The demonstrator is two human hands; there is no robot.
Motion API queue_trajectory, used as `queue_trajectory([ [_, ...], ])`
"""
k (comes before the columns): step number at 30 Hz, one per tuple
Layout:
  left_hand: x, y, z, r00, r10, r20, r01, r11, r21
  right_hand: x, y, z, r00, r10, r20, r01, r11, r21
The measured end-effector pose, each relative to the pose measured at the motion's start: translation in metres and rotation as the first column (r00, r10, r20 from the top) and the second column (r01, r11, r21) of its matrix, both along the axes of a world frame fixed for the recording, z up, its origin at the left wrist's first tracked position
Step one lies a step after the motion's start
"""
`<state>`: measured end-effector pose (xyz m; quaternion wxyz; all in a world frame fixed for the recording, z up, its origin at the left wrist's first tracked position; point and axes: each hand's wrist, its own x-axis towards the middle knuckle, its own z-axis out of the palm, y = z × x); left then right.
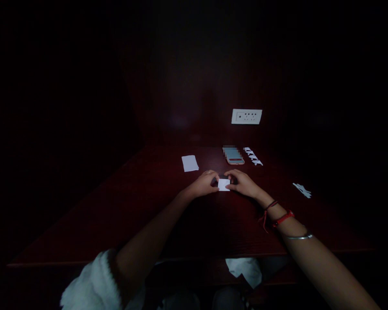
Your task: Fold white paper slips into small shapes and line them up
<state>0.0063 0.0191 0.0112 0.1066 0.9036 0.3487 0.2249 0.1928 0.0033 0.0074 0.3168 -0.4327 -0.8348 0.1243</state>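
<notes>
Paper piece (223, 184), small and white, lies on the dark red tabletop (148, 206) at the middle of my view, pinched between both hands. From where I watch, the left hand (204, 184) sits at its 9 o'clock edge with the fingers curled in tight, fingertips pressed on the sheet's left margin. The right hand (243, 182) closes on it from 3 o'clock, fingers bent low and thumb tucked against the right margin, so the piece is held from both sides and flat on the wood. Whether it is folded I cannot tell; the light is too dim.

At 11 o'clock from the hands a second white slip (189, 163) lies loose on the table, well apart from them. At 1 o'clock, near the far edge, rests a phone (234, 155) with a pinkish case, and just beside it, further toward 2 o'clock, a row of small white paper shapes (252, 156). Another cluster of white scraps (302, 190) lies out at 3 o'clock, well apart from the right hand. On the wall behind, at 12 to 1 o'clock, a white socket plate (246, 116) shows. The right wrist carries red thread bands (278, 215) and a thin metal bangle (299, 236); the left forearm ends in a white fluffy sleeve (93, 284).
</notes>
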Motion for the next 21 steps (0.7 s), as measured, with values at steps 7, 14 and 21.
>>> queue_trajectory([
  [7,0.004,-0.003,0.000,0.998,0.061,0.004,-0.061,0.998,0.020,0.000,0.000,0.004,0.998,-0.032,-0.061,0.034,0.999,0.028],
  [14,0.003,-0.004,0.009,0.990,0.063,0.130,-0.087,0.977,0.193,0.001,0.005,0.003,0.976,-0.100,-0.196,0.113,0.992,0.059],
  [21,0.006,-0.015,0.016,0.999,0.026,0.024,-0.032,0.956,0.292,-0.007,-0.010,0.017,0.993,-0.041,-0.109,0.065,0.970,0.233],
])
